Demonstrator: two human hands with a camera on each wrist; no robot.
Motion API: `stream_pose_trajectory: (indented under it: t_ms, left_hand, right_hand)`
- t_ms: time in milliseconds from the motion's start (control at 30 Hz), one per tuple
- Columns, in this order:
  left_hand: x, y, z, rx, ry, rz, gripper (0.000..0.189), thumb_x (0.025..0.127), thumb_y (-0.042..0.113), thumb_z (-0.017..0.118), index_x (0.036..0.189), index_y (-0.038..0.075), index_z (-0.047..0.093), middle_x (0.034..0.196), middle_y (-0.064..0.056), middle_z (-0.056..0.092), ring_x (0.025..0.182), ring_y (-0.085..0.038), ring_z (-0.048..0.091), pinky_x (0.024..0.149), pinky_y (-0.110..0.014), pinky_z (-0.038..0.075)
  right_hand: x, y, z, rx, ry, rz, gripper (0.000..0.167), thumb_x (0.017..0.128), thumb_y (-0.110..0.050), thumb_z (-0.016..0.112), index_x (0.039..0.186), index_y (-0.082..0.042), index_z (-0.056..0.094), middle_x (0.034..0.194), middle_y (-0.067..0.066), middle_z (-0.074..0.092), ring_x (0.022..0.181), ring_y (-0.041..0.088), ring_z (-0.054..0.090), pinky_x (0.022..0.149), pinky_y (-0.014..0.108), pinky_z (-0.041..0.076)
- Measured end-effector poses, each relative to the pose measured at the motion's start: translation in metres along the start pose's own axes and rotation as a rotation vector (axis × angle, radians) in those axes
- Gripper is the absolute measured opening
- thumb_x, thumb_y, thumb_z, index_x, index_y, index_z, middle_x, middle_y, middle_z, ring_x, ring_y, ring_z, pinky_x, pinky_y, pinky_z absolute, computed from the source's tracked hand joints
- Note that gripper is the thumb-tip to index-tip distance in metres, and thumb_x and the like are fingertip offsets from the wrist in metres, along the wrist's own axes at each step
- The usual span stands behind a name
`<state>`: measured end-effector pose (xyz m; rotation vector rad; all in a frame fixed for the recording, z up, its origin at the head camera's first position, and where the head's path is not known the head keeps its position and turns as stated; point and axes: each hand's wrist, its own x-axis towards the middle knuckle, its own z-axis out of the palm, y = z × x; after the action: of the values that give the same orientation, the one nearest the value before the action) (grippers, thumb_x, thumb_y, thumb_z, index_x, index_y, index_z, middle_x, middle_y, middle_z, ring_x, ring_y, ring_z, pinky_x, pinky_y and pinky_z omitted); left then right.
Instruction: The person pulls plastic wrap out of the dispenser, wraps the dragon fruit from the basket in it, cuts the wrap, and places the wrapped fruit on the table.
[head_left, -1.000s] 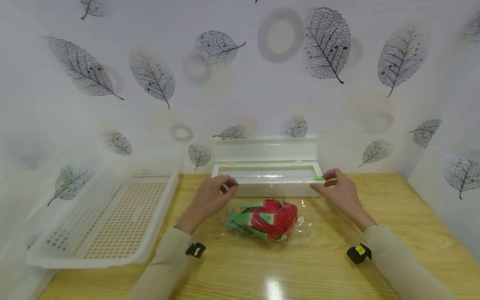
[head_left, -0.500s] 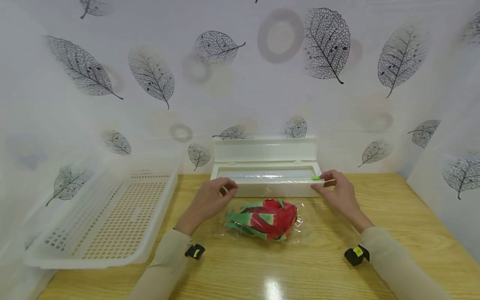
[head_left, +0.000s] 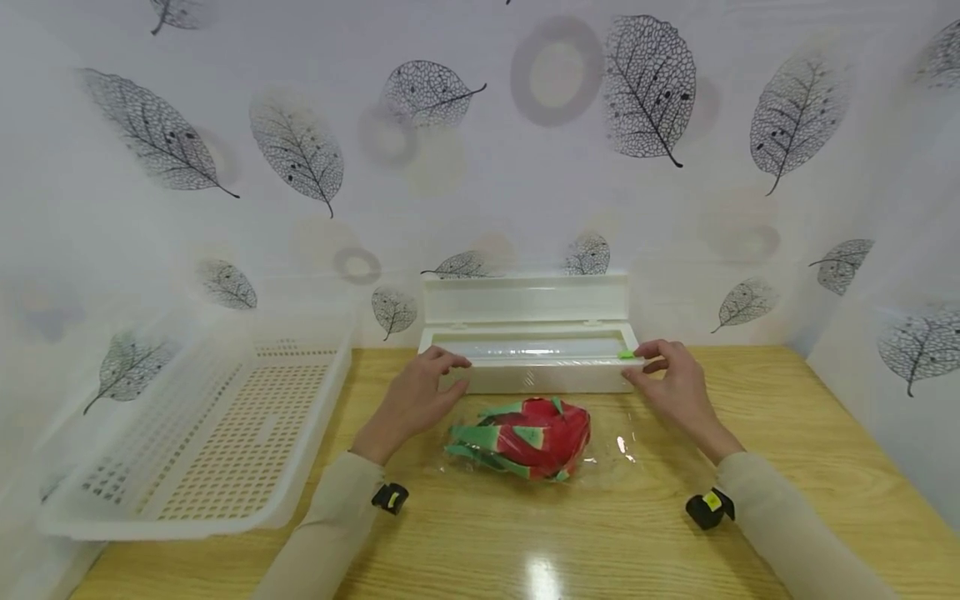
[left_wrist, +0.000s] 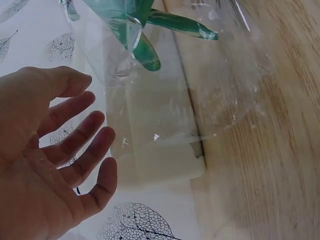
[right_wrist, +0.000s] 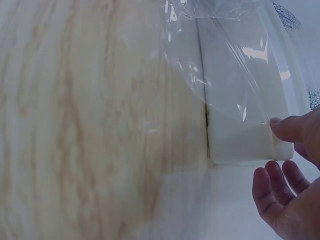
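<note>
A white cling film dispenser (head_left: 540, 379) stands on the table with its lid raised. A green slider (head_left: 626, 355) sits near the right end of its front edge. Before it lies a red dragon fruit (head_left: 543, 442) with green scales, under clear cling film (head_left: 624, 448) that reaches back to the dispenser. My left hand (head_left: 420, 396) is at the dispenser's left front, its fingers loosely bent and thumb apart, as the left wrist view shows. At the right front corner my right hand (head_left: 675, 387) holds the dispenser, thumb on the front face and index finger by the slider.
A white perforated plastic basket (head_left: 296, 467) stands on the left of the wooden table (head_left: 480, 542). A pale leaf-patterned sheet (head_left: 480, 192) hangs behind and along the sides.
My left thumb and index finger have parted from their pinch. The film's glints right of the dragon fruit have shifted outward. My right hand stays at the dispenser's right end.
</note>
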<state>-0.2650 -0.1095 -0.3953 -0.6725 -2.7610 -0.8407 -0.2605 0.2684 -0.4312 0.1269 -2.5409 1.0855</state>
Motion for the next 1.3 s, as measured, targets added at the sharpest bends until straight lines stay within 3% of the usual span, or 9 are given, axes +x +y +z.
stream_pose_trajectory:
  t_ms: [433,767,1000,1300]
  left_hand:
    - [0.0033,-0.0046,0.0038,0.058,-0.015,0.033,0.029,0.094,0.017,0.07,0.123,0.01,0.072,0.12,-0.009,0.065,0.108,-0.029,0.066,0.089,-0.045,0.058]
    - [0.0037,-0.0061,0.0034,0.082,-0.032,0.046,0.031,0.094,0.017,0.07,0.123,0.01,0.072,0.12,-0.009,0.065,0.107,-0.029,0.066,0.086,-0.044,0.058]
    - [0.0043,-0.0052,0.0018,0.081,-0.048,0.025,0.031,0.094,0.018,0.071,0.125,0.011,0.071,0.122,-0.007,0.065,0.108,-0.027,0.066,0.085,-0.043,0.058]
    - [0.0059,-0.0064,0.0021,0.072,-0.065,0.005,0.031,0.096,0.02,0.068,0.125,0.013,0.071,0.122,-0.006,0.064,0.105,-0.024,0.064,0.083,-0.04,0.056]
  right_hand:
    - [-0.0012,0.002,0.002,0.011,0.034,-0.024,0.029,0.088,-0.01,0.078,0.112,0.002,0.066,0.112,0.02,0.059,0.094,0.037,0.067,0.073,0.017,0.047]
    - [0.0006,0.0036,0.0039,-0.001,0.03,-0.059,0.025,0.089,-0.009,0.078,0.111,-0.001,0.069,0.108,0.021,0.056,0.093,0.037,0.065,0.072,0.021,0.047]
    - [0.0017,0.0002,0.0073,0.001,0.044,-0.123,0.016,0.089,-0.003,0.076,0.104,-0.002,0.072,0.106,0.021,0.052,0.088,0.034,0.06,0.074,0.032,0.044]
    - [-0.001,0.0029,0.0087,0.023,0.049,-0.175,0.018,0.088,-0.001,0.076,0.106,-0.003,0.073,0.104,0.019,0.05,0.088,0.027,0.055,0.071,0.024,0.045]
